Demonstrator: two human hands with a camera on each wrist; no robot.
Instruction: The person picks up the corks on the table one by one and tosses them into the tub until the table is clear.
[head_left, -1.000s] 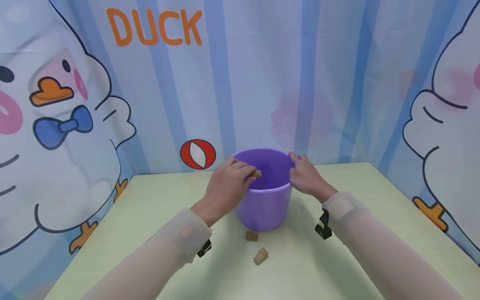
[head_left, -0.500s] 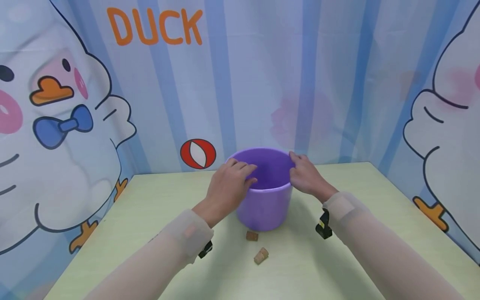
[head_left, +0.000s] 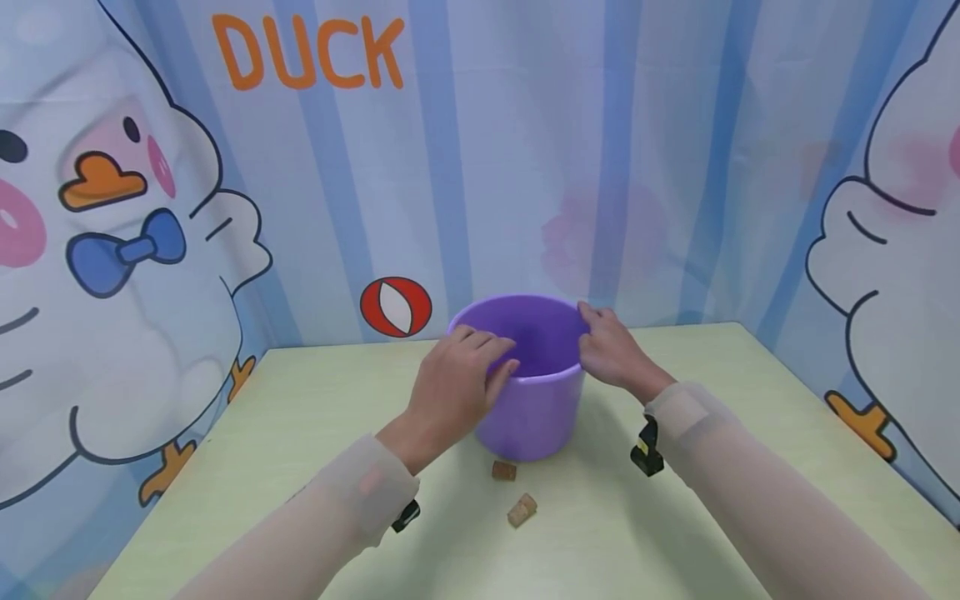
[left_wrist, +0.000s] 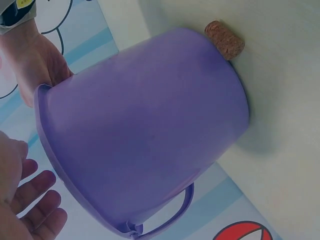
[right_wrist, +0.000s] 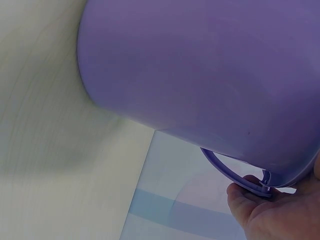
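A purple bucket (head_left: 528, 421) stands upright on the table. My right hand (head_left: 617, 354) holds its right rim, and in the right wrist view that hand's fingers (right_wrist: 240, 200) wrap by the joint of the bucket's handle (right_wrist: 227, 172). At the near left of the rim, my left hand (head_left: 453, 387) hovers with nothing in it. Its fingers (left_wrist: 37, 192) are spread and relaxed beside the bucket's mouth in the left wrist view. In front of the base lie two corks: a darker one (head_left: 504, 471) close by and a paler one (head_left: 522, 510) nearer me. The bucket's bottom is hidden inside.
The pale yellow-green table (head_left: 315, 433) ends at a back edge against a striped curtain (head_left: 510, 167) printed with ducks and a red ball. Similar duck-printed cloth borders both sides. A black wrist camera (head_left: 647, 450) hangs under the right sleeve.
A second ago my left hand pinched a cork over the bucket's mouth. It has let the cork go inside, and the fingers have opened and drawn slightly back. My right hand stays put.
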